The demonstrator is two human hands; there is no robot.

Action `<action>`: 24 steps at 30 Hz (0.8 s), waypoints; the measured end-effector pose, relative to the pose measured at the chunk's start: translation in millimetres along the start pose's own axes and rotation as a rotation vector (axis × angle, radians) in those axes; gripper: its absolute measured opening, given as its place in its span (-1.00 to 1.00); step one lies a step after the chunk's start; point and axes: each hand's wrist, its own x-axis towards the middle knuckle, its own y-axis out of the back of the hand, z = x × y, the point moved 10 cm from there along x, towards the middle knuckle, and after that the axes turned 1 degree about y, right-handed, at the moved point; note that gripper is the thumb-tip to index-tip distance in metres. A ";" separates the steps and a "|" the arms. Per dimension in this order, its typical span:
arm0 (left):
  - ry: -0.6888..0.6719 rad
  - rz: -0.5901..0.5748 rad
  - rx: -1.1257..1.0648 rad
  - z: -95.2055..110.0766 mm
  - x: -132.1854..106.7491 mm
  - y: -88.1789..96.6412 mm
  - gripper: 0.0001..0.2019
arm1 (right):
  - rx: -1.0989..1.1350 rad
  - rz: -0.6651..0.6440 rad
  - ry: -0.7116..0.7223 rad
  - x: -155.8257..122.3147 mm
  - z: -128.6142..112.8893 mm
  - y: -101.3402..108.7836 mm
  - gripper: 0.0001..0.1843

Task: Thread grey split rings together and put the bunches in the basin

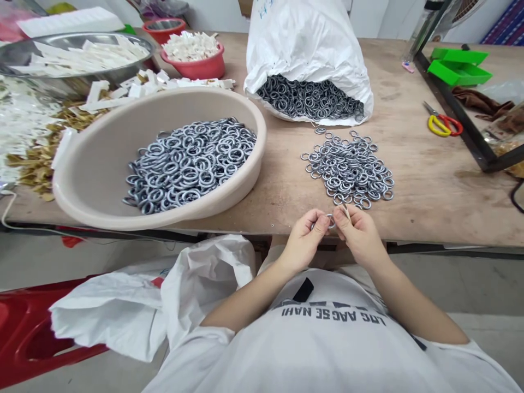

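Observation:
My left hand (306, 239) is closed on a grey ring (331, 220), pinched between thumb and fingers at the table's front edge. Close beside it, my right hand (362, 236) grips a small thin tool (346, 212) with a pale, narrow body. Its exact kind is too small to make out, and most of it is hidden by the fingers. Just beyond both hands lies a loose pile of grey rings (352, 166) on the wooden table (282, 174). A large beige basin (90, 180) to the left holds many more such rings.
A white sack (307, 43) lies behind the pile, its mouth full of rings. Scissors (444, 123) with red and yellow handles and green trays (458, 71) are at right. A steel bowl (61, 82) and red bowl (208, 66) hold white pieces. Below left hangs another white sack (204, 273).

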 end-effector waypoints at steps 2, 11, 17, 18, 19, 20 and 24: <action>-0.046 0.002 0.033 1.7 0.2 -1.0 -0.57 | 0.056 0.015 0.007 -2.2 3.1 -6.4 -0.62; 0.024 0.010 -0.123 -3.9 -0.6 -2.0 -0.56 | -0.266 0.048 0.237 -2.4 -23.9 5.6 -0.72; 0.080 0.061 -0.226 -8.3 0.0 0.2 -0.57 | -0.800 -0.007 0.492 -25.3 -48.6 -14.1 -0.65; 0.088 0.065 -0.231 -9.1 0.4 0.4 -0.57 | -0.830 -0.007 0.501 -27.4 -49.6 -17.0 -0.63; 0.092 0.065 -0.233 -9.8 0.6 0.5 -0.57 | -0.848 -0.009 0.505 -28.4 -49.9 -19.3 -0.61; 0.091 0.063 -0.233 -10.0 0.4 0.5 -0.57 | -0.858 -0.013 0.504 -28.5 -49.6 -20.6 -0.60; 0.057 0.018 -0.171 -8.4 -6.3 -2.9 -0.58 | -0.844 0.024 0.413 -14.8 -39.9 -3.7 -0.56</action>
